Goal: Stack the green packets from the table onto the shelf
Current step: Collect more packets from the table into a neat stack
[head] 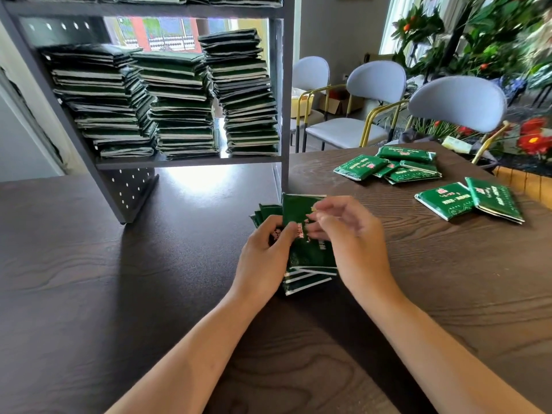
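A bundle of green packets [304,258] stands fanned on the dark wooden table [119,279], right in front of me. My left hand [263,255] grips the bundle from its left side. My right hand [349,237] hovers over the bundle's right side with fingers curled and blurred, its fingertips at the top packet. On the grey metal shelf [191,161] at the back left stand three tall piles of green packets [179,106]. Loose green packets lie on the table at the right, one heap [391,168] farther off and two packets [469,200] nearer.
The shelf's right post [286,115] stands just behind the bundle. Three pale chairs [454,106] line the table's far right side. Plants with red flowers [531,138] fill the right corner. A higher shelf level [149,10] also carries packets.
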`<state>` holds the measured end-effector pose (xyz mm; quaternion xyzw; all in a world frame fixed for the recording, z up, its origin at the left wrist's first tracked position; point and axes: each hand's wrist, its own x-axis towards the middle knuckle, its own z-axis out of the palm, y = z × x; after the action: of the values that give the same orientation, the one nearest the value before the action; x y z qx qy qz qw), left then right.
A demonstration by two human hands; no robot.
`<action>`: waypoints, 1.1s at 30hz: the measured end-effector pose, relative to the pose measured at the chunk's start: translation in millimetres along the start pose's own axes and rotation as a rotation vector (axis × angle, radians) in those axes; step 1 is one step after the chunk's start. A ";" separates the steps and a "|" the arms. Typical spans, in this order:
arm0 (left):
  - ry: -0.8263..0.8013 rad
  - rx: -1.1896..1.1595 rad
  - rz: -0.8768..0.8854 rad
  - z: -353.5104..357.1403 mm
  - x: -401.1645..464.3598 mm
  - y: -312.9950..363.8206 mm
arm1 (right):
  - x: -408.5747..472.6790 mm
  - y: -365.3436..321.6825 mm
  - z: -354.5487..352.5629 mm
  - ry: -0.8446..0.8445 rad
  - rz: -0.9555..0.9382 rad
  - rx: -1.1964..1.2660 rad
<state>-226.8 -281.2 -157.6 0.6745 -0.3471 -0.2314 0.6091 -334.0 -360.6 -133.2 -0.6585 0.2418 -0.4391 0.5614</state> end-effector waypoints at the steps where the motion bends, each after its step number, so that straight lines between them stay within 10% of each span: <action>1: 0.002 0.023 -0.002 0.6 0.3 -0.5 | 3.2 3.4 -4.1 0.055 -0.002 -0.169; 11: 0.037 -0.085 -0.038 0.5 -0.1 0.4 | -2.0 9.0 -0.1 -0.243 0.002 -0.519; 33: -0.002 -0.027 -0.075 -0.7 0.0 -3.6 | 20.1 12.6 -27.3 -0.031 -0.018 -1.257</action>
<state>-225.6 -280.6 -161.1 0.6785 -0.3190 -0.2595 0.6088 -345.0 -394.4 -139.5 -0.8709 0.4400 -0.2084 0.0668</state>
